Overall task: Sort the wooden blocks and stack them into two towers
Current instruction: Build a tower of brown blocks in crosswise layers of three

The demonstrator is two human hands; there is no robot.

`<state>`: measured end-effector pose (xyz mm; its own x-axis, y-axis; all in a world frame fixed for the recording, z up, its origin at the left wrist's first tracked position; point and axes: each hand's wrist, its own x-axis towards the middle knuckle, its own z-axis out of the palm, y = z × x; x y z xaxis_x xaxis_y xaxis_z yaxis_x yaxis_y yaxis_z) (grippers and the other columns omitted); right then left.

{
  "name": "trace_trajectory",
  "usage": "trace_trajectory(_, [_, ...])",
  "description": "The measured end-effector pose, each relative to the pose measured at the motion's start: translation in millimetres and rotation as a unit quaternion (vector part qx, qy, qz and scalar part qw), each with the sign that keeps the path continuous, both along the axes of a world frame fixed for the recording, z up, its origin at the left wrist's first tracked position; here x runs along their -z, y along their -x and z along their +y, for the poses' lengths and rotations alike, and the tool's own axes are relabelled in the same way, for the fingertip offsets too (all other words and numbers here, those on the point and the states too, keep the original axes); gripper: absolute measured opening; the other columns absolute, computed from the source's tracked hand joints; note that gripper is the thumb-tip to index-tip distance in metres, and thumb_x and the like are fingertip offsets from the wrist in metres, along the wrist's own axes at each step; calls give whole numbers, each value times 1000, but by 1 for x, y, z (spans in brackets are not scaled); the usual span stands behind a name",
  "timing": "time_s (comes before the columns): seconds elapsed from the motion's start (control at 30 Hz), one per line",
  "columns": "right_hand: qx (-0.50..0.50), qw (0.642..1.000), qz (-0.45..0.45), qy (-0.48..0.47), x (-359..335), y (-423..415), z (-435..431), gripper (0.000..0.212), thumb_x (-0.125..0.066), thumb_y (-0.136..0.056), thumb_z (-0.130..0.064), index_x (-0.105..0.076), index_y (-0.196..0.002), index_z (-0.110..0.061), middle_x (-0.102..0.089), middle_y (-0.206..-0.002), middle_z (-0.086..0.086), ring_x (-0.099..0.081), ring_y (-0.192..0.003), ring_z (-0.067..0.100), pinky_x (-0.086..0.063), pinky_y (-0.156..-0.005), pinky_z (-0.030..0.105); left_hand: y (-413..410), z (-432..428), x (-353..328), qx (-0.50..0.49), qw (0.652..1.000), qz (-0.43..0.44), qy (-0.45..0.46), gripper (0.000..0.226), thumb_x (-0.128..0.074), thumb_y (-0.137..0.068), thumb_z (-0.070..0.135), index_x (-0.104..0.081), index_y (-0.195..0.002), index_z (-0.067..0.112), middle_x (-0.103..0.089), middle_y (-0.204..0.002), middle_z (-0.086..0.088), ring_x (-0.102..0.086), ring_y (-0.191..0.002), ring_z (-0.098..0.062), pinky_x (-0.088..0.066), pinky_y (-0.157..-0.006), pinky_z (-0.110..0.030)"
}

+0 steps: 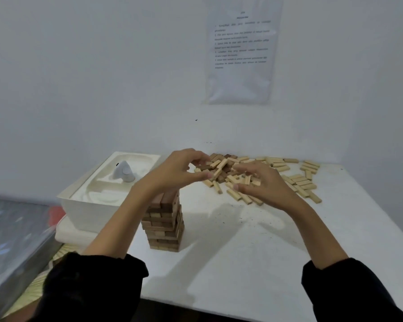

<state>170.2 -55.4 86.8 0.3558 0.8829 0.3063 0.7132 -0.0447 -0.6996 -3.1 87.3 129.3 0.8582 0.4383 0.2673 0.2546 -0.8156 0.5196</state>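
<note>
A tower of darker brown wooden blocks point(164, 225) stands on the white table point(254, 252), several layers high. Behind it, a loose pile of mixed light and dark blocks point(221, 169) lies against the wall. More light blocks point(300, 182) are scattered to its right. My left hand point(179, 170) hovers above the tower top, hiding it, with curved fingers and thumb spread apart at the pile's left edge. My right hand point(265, 184) reaches over the pile with spread fingers touching the blocks. No block is plainly gripped by either hand.
A white box point(84, 205) holding a small white object point(124, 171) sits left of the tower, on a white lid. A grey patterned case point(12, 242) lies at the far left. A printed sheet point(241, 52) hangs on the wall.
</note>
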Motion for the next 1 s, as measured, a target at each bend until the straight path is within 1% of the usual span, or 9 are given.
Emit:
trace_trajectory(0.1, [26, 1000, 4, -4, 13, -16, -9, 41, -69, -82, -23, -60, -122, -23, -56, -119, -1, -51, -104, 11, -37, -81, 19, -26, -17, 14, -12, 1000, -15, -10, 36, -65, -86, 31, -61, -119, 15, -61, -106, 0, -55, -99, -12, -46, -87, -27])
trace_trajectory(0.2, [57, 998, 18, -15, 28, -31, -13, 36, -69, -83, -21, -63, -118, -23, -57, -114, -1, -51, -101, 12, -36, -75, 16, -51, -31, 40, -17, 999, -29, -19, 31, -63, -88, 29, -62, -115, 13, -60, -102, 0, -54, -95, -12, -44, -81, -26])
trace_trajectory(0.27, [80, 996, 33, -18, 42, -41, -12, 35, -69, -82, -20, -64, -116, -21, -58, -115, 0, -52, -103, 13, -38, -79, 19, -69, -36, 58, -27, 999, -19, -10, 32, -61, -89, 29, -60, -117, 13, -57, -101, 1, -52, -93, -11, -41, -78, -22])
trace_trajectory(0.4, [124, 991, 45, -25, 75, -57, 0, 32, -70, -81, -23, -66, -113, -23, -59, -116, 2, -49, -115, 20, -42, -97, 37, -101, -23, 92, -75, 996, -10, 47, 33, -62, -89, 26, -59, -118, 12, -59, -109, -4, -54, -99, -14, -42, -82, -22])
trace_trajectory(0.57, [172, 984, 15, -34, 108, -78, 28, 29, -68, -82, -19, -67, -111, -22, -50, -100, -6, -44, -108, 19, -33, -81, 24, -142, 20, 128, -149, 986, -22, 76, 31, -65, -86, 19, -62, -115, 8, -58, -113, -9, -55, -107, -21, -39, -82, -21])
trace_trajectory(0.67, [213, 975, -22, -64, 129, -87, 53, 30, -69, -77, -10, -70, -104, -21, -56, -98, -4, -47, -101, 20, -40, -81, 29, -163, 42, 143, -184, 979, -39, 78, 27, -65, -84, 17, -63, -110, 10, -54, -112, -7, -54, -104, -22, -41, -81, -24])
trace_trajectory(0.8, [283, 949, -98, -94, 144, -97, 85, 22, -68, -73, -13, -71, -91, -26, -60, -92, -5, -50, -89, 20, -33, -73, 30, -178, 67, 164, -255, 967, -2, 6, 28, -58, -89, 29, -59, -114, 17, -49, -121, -4, -40, -118, -24, -38, -88, -33])
trace_trajectory(0.93, [299, 938, -144, -100, 141, -115, 113, 26, -46, -79, -28, -70, -88, -30, -58, -90, -7, -45, -88, 15, -29, -73, 30, -184, 82, 178, -321, 946, 40, -37, 45, -47, -93, 41, -47, -133, 20, -39, -136, -4, -32, -124, -25, -30, -95, -37])
trace_trajectory(1.0, [292, 941, -145, -86, 139, -124, 126, 21, -52, -81, -22, -70, -91, -27, -60, -91, -6, -49, -91, 19, -27, -75, 32, -186, 85, 179, -323, 944, 45, -48, 47, -44, -94, 40, -42, -137, 23, -37, -139, -2, -30, -124, -25, -28, -95, -36])
